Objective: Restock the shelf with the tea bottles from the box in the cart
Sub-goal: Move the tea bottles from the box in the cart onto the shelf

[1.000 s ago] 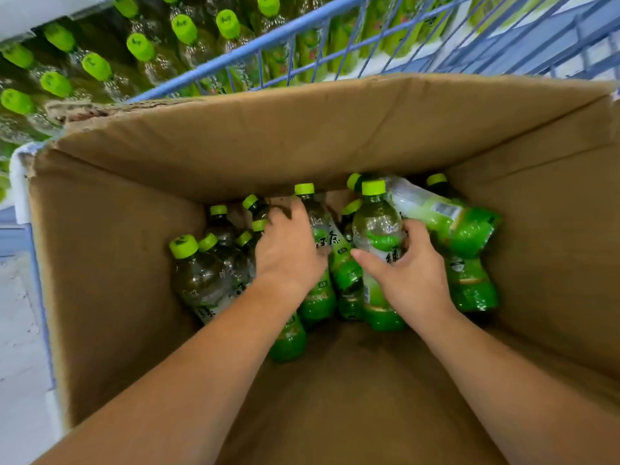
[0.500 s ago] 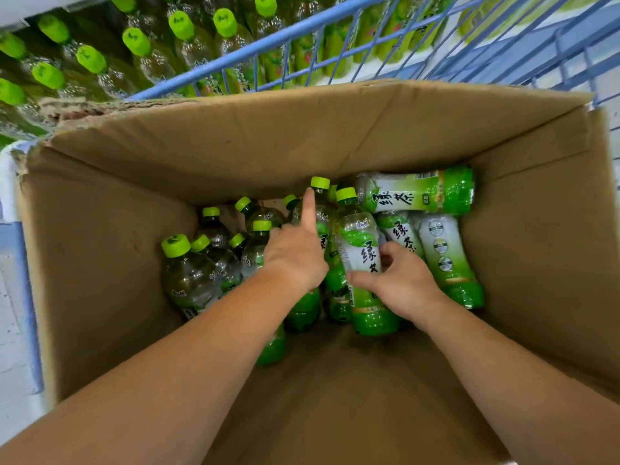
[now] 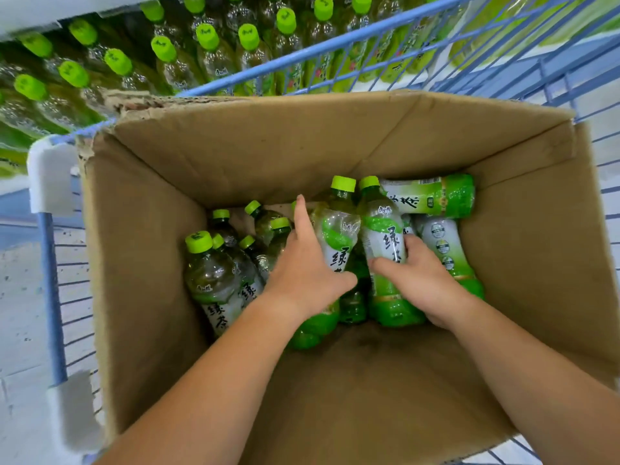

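Both hands have lifted their bottles higher and closer together since half a second ago; the left hand (image 3: 307, 276) grips one tea bottle (image 3: 337, 236), thumb curled across its label, index finger straight alongside; the right hand (image 3: 419, 280) wraps thumb and curled fingers round a second bottle (image 3: 380, 229) touching the first; both stand caps-up inside the cardboard box (image 3: 536, 229), among other bottles (image 3: 214, 276) lying loose on its floor; the box sits in a blue wire cart (image 3: 50, 280), beside rows of shelved bottles (image 3: 208, 38).
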The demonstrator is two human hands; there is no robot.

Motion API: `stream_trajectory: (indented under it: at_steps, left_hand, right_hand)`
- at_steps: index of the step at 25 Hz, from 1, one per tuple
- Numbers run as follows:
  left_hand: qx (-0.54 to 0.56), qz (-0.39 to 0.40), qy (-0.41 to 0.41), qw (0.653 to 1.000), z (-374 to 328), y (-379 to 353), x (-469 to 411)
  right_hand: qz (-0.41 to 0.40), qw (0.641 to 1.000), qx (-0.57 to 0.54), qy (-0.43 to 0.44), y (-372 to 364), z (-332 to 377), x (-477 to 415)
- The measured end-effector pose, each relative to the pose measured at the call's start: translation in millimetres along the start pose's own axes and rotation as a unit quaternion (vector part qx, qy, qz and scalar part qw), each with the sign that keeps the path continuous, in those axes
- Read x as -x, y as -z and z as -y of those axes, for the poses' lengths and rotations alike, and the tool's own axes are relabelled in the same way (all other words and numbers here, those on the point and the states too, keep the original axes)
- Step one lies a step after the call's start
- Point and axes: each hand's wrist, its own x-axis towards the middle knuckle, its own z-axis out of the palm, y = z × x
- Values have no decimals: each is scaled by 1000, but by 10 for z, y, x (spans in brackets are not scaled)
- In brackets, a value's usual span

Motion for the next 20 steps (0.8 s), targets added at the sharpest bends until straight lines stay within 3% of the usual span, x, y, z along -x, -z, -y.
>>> stream_trajectory:
  at_steps: [6, 16, 20]
  left_hand:
    - [143, 10, 31, 989, 0, 265, 558]
    - [239, 8, -53, 970, -53, 1089, 1963]
    - [285, -23, -75, 955, 98, 1483, 2463]
  right_hand:
    - [-33, 998, -43, 25, -61, 249, 516]
    - [-53, 991, -88, 84, -393, 988, 1996]
    - [-54, 991, -46, 112, -601, 1332, 2506]
